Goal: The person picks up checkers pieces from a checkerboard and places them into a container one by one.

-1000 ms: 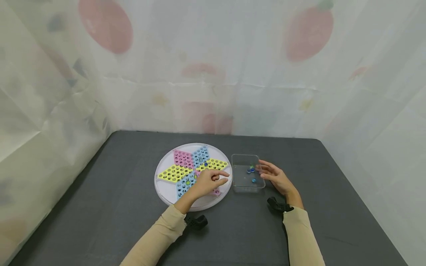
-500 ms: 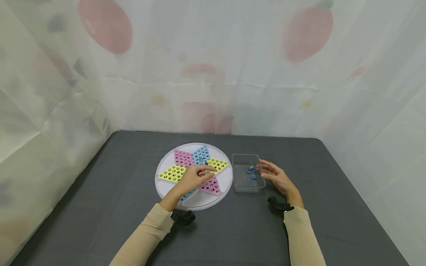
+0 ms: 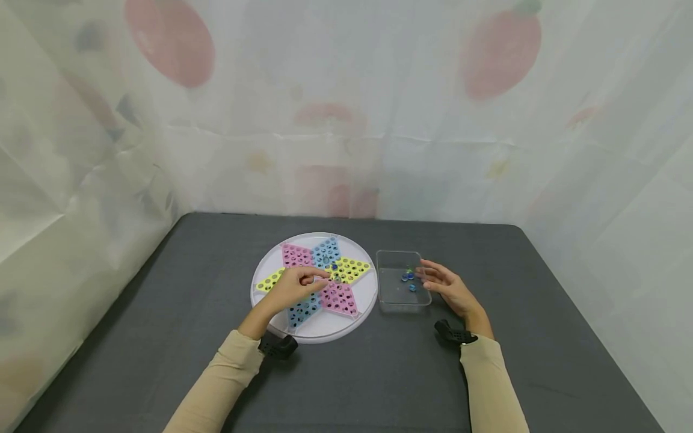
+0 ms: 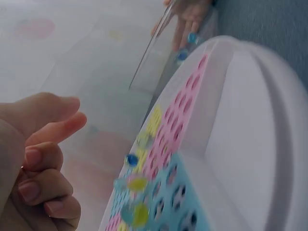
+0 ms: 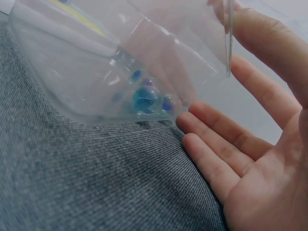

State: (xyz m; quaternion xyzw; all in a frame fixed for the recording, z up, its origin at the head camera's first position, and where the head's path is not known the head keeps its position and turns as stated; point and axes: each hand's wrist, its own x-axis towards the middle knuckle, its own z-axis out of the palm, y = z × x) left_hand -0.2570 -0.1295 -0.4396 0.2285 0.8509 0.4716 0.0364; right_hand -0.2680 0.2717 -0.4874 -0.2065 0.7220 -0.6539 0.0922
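A round white Chinese checkers board [image 3: 364, 300] with pink, yellow and blue points lies on the table. My left hand [image 3: 295, 287] is over its left half, thumb and index finger stretched toward the centre. In the left wrist view the other fingers [image 4: 45, 185] curl into the palm; I cannot tell whether they hold anything. A dark blue marble [image 4: 131, 160] and several clear and yellow-green marbles [image 4: 139, 215] sit in the board's holes. My right hand [image 3: 449, 290] rests its fairly straight fingers [image 5: 231, 127] against the side of a clear plastic box [image 3: 392, 288], which contains several blue marbles [image 5: 147, 98].
The dark grey table [image 3: 346, 385] carries the board and, at its right, the box. Pale fruit-print curtains [image 3: 346, 90] rise behind the table and along both sides. A black wrist camera [image 3: 278, 347] is on the left wrist and another camera [image 3: 455, 332] on the right.
My left hand has moved left across the board, away from the box, uncovering the pink point at lower right. A blue marble in the box has shifted slightly. My right hand stays in place.
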